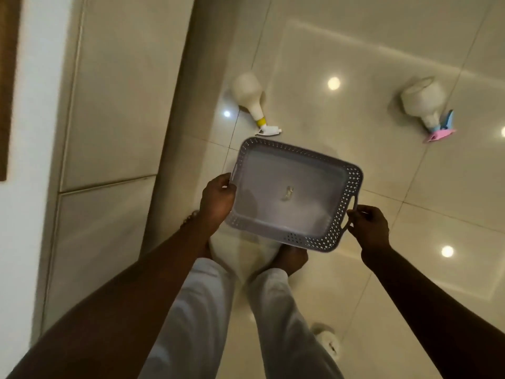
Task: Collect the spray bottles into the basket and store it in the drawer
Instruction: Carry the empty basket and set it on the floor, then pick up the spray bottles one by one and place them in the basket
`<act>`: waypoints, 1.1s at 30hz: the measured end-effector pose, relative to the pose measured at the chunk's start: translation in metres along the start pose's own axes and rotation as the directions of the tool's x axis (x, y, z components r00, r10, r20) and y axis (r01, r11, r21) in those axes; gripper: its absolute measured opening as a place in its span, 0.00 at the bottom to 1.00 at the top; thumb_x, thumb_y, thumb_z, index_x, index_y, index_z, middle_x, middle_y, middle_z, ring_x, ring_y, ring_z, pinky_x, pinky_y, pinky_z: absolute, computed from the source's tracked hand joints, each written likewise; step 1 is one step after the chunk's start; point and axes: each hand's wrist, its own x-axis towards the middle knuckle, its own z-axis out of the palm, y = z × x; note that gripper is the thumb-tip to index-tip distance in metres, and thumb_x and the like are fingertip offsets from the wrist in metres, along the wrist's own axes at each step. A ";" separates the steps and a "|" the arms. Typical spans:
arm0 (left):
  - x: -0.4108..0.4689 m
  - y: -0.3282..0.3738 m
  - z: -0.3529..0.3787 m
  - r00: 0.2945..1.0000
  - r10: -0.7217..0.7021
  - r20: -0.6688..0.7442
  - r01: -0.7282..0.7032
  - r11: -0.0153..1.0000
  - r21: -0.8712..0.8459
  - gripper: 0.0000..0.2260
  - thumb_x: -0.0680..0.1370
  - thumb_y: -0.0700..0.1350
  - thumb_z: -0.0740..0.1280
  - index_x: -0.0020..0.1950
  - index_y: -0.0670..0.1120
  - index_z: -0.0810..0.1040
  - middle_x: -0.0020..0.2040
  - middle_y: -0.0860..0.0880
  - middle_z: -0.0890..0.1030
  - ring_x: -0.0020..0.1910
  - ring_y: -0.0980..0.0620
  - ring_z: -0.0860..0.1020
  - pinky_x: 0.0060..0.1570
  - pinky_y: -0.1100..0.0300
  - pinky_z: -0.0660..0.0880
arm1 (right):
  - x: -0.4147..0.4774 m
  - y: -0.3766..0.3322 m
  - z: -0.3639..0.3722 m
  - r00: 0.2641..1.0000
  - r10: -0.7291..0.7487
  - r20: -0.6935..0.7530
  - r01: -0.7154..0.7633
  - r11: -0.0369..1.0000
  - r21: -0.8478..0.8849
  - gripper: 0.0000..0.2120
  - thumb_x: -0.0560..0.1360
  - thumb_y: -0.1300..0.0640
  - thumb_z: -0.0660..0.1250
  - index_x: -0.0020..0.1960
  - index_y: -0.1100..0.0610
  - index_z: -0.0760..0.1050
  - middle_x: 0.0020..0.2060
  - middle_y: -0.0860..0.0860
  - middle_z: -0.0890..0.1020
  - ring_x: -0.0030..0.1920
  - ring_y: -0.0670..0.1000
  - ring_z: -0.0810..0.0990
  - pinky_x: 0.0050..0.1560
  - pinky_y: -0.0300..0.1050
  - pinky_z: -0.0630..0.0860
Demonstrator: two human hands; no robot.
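Above the tiled floor [355, 187] I grip the basket [292, 170] by its ends, left hand [217, 199] and right hand [369, 224] each clamped on a handle. Two bottles [250, 95] [422, 101] lie on the tiles beyond it.

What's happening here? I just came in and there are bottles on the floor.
A person is holding a grey basket with both hands, left hand and right hand on its ends. It holds no bottles yet. Two spray bottles lie on the tiled floor: a yellow-collared one and a pink-and-blue one.
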 end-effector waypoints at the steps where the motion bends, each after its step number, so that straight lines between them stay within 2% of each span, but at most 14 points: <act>1: 0.011 -0.003 0.007 1.000 -0.003 0.009 0.003 1.000 0.007 0.15 0.82 0.42 0.63 0.64 0.49 0.84 0.56 0.53 0.86 0.54 0.47 0.85 0.54 0.54 0.83 | 0.012 0.005 0.006 1.000 0.010 -0.005 -0.010 1.000 -0.001 0.14 0.80 0.58 0.73 0.64 0.59 0.77 0.60 0.59 0.83 0.58 0.61 0.83 0.64 0.63 0.82; 3: 0.025 -0.007 0.018 1.000 -0.018 0.016 0.017 1.000 0.022 0.16 0.83 0.42 0.62 0.67 0.49 0.83 0.60 0.48 0.86 0.56 0.44 0.85 0.60 0.47 0.82 | 0.028 0.011 0.015 1.000 0.026 -0.011 -0.026 1.000 -0.005 0.14 0.80 0.58 0.73 0.64 0.58 0.77 0.60 0.58 0.83 0.60 0.61 0.83 0.65 0.62 0.81; 7: 0.045 -0.012 0.032 1.000 -0.022 0.006 0.021 0.999 0.042 0.15 0.83 0.42 0.62 0.67 0.47 0.82 0.60 0.47 0.85 0.58 0.43 0.84 0.62 0.44 0.81 | 0.046 0.021 0.026 0.999 0.042 -0.023 -0.042 0.999 -0.018 0.16 0.80 0.57 0.73 0.65 0.59 0.77 0.61 0.58 0.83 0.62 0.61 0.82 0.67 0.64 0.80; 10: 0.056 -0.015 0.040 0.999 -0.028 -0.015 0.029 0.998 0.064 0.16 0.84 0.43 0.63 0.70 0.47 0.80 0.59 0.51 0.83 0.59 0.43 0.83 0.61 0.48 0.81 | 0.056 0.024 0.029 0.999 0.042 -0.027 -0.043 0.998 -0.036 0.16 0.80 0.57 0.73 0.65 0.58 0.77 0.62 0.57 0.83 0.64 0.61 0.82 0.68 0.64 0.80; 14: 0.065 -0.018 0.044 0.999 -0.034 -0.022 0.037 0.992 0.117 0.16 0.85 0.45 0.63 0.73 0.47 0.78 0.65 0.48 0.83 0.56 0.46 0.83 0.45 0.61 0.76 | 0.062 0.023 0.032 0.999 0.038 -0.026 -0.040 0.997 -0.060 0.14 0.80 0.58 0.73 0.64 0.59 0.76 0.60 0.58 0.83 0.62 0.62 0.82 0.66 0.65 0.80; 16: 0.069 -0.018 0.045 0.999 -0.040 -0.014 0.041 0.992 0.122 0.17 0.85 0.45 0.63 0.73 0.47 0.76 0.67 0.47 0.82 0.58 0.45 0.83 0.49 0.59 0.79 | 0.062 0.019 0.031 0.998 0.053 -0.020 -0.054 0.996 -0.072 0.15 0.80 0.59 0.72 0.65 0.59 0.76 0.61 0.58 0.82 0.63 0.61 0.81 0.66 0.63 0.80; 18: 0.071 -0.019 0.045 0.999 -0.046 -0.013 0.047 0.990 0.130 0.18 0.85 0.45 0.63 0.75 0.47 0.75 0.68 0.46 0.81 0.61 0.43 0.83 0.58 0.53 0.80 | 0.056 0.014 0.034 0.999 0.045 -0.019 -0.047 0.995 -0.092 0.18 0.80 0.58 0.72 0.68 0.59 0.75 0.65 0.57 0.81 0.65 0.60 0.80 0.64 0.57 0.80; 20: 0.076 -0.013 0.043 0.999 -0.023 -0.033 0.028 0.988 0.152 0.21 0.84 0.46 0.64 0.78 0.47 0.71 0.73 0.45 0.78 0.68 0.43 0.79 0.66 0.52 0.77 | 0.045 0.003 0.035 0.994 -0.058 -0.097 0.043 0.988 -0.146 0.22 0.81 0.55 0.72 0.72 0.57 0.73 0.70 0.55 0.78 0.69 0.57 0.78 0.64 0.55 0.78; 23: 0.094 0.007 0.034 0.987 0.108 -0.118 -0.087 0.982 0.167 0.27 0.84 0.45 0.66 0.82 0.47 0.66 0.79 0.44 0.69 0.75 0.43 0.73 0.75 0.50 0.71 | 0.032 -0.025 0.041 0.908 -0.385 -0.166 0.340 0.908 -0.247 0.20 0.82 0.54 0.69 0.72 0.56 0.74 0.68 0.53 0.78 0.66 0.53 0.79 0.65 0.51 0.78; 25: 0.114 0.028 0.027 0.953 0.237 -0.191 -0.198 0.959 0.205 0.28 0.83 0.45 0.68 0.82 0.46 0.65 0.79 0.43 0.67 0.76 0.43 0.71 0.74 0.57 0.69 | 0.032 -0.054 0.056 0.850 -0.520 -0.078 0.487 0.835 -0.256 0.17 0.82 0.57 0.68 0.70 0.57 0.76 0.64 0.51 0.81 0.60 0.52 0.81 0.61 0.37 0.78; 27: 0.139 0.055 0.019 0.904 0.352 -0.242 -0.296 0.925 0.240 0.30 0.82 0.47 0.70 0.82 0.44 0.65 0.79 0.42 0.67 0.77 0.44 0.70 0.71 0.63 0.66 | 0.040 -0.087 0.084 0.835 -0.549 0.039 0.543 0.812 -0.213 0.16 0.81 0.57 0.68 0.69 0.57 0.78 0.63 0.50 0.82 0.58 0.50 0.82 0.52 0.23 0.72; 28: 0.152 0.070 0.016 0.887 0.388 -0.251 -0.331 0.913 0.240 0.32 0.81 0.48 0.71 0.82 0.45 0.64 0.79 0.42 0.66 0.77 0.45 0.70 0.71 0.62 0.66 | 0.046 -0.104 0.101 0.834 -0.542 0.099 0.551 0.814 -0.187 0.16 0.82 0.57 0.68 0.69 0.56 0.78 0.64 0.51 0.82 0.58 0.50 0.83 0.50 0.22 0.71; 30: 0.176 0.100 0.012 0.881 0.400 -0.253 -0.354 0.912 0.210 0.34 0.81 0.50 0.72 0.83 0.47 0.63 0.81 0.43 0.64 0.78 0.44 0.69 0.73 0.58 0.69 | 0.060 -0.135 0.135 0.813 -0.545 0.205 0.578 0.797 -0.173 0.17 0.82 0.55 0.70 0.70 0.56 0.78 0.66 0.52 0.82 0.60 0.51 0.84 0.52 0.27 0.74; 33: 0.205 0.133 0.015 0.921 0.271 -0.281 -0.272 0.962 0.033 0.34 0.82 0.51 0.70 0.84 0.50 0.60 0.81 0.44 0.64 0.76 0.43 0.71 0.71 0.54 0.73 | 0.081 -0.174 0.184 0.765 -0.564 0.310 0.633 0.749 -0.198 0.22 0.81 0.53 0.71 0.73 0.56 0.76 0.67 0.51 0.82 0.62 0.52 0.84 0.57 0.36 0.75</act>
